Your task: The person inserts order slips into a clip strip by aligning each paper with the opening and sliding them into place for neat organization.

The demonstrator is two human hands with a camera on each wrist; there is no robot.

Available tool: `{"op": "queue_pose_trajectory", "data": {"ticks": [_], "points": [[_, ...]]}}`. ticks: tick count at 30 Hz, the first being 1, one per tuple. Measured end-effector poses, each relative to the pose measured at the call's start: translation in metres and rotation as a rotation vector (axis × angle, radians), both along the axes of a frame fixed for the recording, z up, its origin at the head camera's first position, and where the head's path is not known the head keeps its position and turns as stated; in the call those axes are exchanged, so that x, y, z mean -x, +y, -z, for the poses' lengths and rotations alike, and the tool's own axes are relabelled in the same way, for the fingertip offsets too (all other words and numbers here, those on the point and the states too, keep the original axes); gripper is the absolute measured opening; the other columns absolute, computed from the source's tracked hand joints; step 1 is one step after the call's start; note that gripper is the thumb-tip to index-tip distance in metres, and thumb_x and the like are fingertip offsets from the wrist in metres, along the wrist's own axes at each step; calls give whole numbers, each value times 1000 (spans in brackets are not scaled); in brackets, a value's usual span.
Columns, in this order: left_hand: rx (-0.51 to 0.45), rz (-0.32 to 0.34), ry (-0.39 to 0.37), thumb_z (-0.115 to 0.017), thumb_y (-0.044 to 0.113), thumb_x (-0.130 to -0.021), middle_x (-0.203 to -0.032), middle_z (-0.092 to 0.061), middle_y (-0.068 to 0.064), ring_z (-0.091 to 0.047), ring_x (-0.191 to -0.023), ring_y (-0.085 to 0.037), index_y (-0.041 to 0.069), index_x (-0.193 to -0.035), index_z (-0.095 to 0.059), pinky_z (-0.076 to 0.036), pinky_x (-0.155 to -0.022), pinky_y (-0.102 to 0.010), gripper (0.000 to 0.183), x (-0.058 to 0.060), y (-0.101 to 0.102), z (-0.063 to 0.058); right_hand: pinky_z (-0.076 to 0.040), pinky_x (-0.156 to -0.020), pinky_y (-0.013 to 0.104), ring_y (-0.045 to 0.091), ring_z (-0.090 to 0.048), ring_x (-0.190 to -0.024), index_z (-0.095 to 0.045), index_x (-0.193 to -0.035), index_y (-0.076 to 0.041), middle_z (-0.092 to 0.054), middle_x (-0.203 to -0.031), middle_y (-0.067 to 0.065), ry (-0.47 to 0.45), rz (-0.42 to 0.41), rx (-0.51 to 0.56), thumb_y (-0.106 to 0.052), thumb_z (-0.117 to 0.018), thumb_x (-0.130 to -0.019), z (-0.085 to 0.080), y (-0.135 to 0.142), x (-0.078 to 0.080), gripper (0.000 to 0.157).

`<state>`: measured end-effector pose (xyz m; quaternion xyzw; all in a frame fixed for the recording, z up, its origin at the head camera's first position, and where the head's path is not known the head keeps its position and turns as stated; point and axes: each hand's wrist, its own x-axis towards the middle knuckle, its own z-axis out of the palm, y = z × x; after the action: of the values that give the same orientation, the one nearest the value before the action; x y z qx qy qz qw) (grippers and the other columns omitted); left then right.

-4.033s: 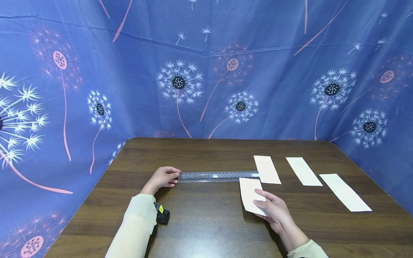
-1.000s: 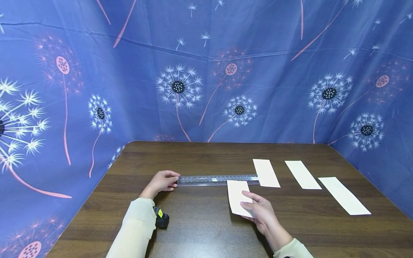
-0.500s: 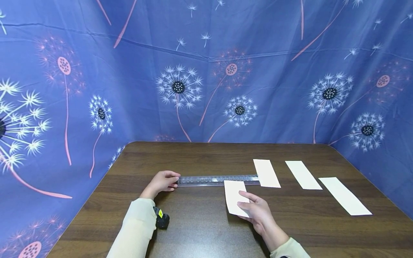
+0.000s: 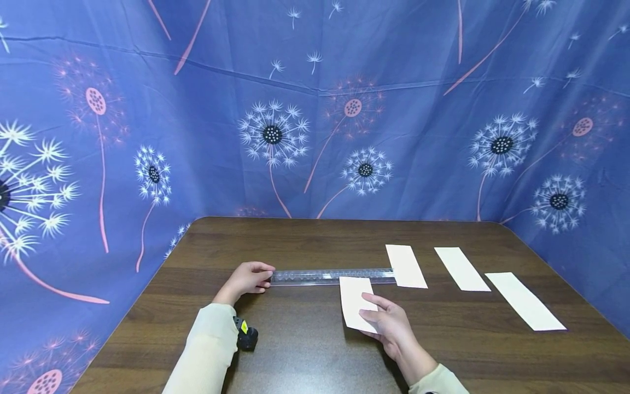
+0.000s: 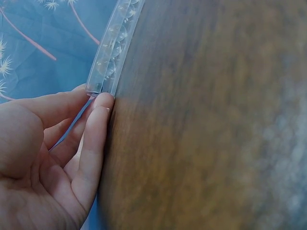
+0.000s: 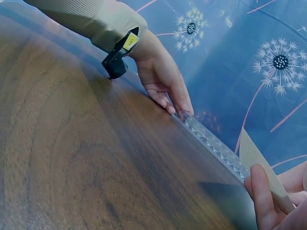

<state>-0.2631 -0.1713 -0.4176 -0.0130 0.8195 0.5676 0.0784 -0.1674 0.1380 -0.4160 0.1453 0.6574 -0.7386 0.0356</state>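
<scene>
Shifted leftward since the earlier frames: one white paper card (image 4: 355,305), pinched in the right hand (image 4: 392,326), just before a long clear plastic strip (image 4: 310,277). Left hand (image 4: 248,278) (small black camera (image 4: 248,338) at its wrist) pinches the strip's left end above the brown wood-grain table (image 4: 295,328); three more white cards (image 4: 461,268) lie to the right.

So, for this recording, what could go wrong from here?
1. The left hand holds the long, clear plastic strip at its left end, so the far end could swing and nudge the white rectangular card it seems to meet there.
2. The right hand pinches another white rectangular card by its right side, so that card might bend, slip or brush the strip.
</scene>
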Motion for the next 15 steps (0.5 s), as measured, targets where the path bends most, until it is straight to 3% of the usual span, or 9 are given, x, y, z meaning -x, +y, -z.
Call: {"op": "queue_pose_trajectory", "data": {"ticks": [6,15], "points": [[-4,5,1,-58,5,-91,-93,-63,-10,-61,-66,-14,-3,-108,-65,-54,-59,-28,20,0,-1,0,-55,-64,39,23,-66,-73,-53,-121,9,-63,-104,14,3,-7,11,10,-62,-78,-1,-3,0,44],[-7,11,-2,-58,6,-91,-90,-63,-9,-62,-66,-14,-3,-108,-65,-53,-59,-28,20,1,-2,1,-55,-64,39,23,-65,-74,-54,-121,8,-62,-107,16,6,-20,6,10,-63,-78,-2,-7,-1,44]]}}
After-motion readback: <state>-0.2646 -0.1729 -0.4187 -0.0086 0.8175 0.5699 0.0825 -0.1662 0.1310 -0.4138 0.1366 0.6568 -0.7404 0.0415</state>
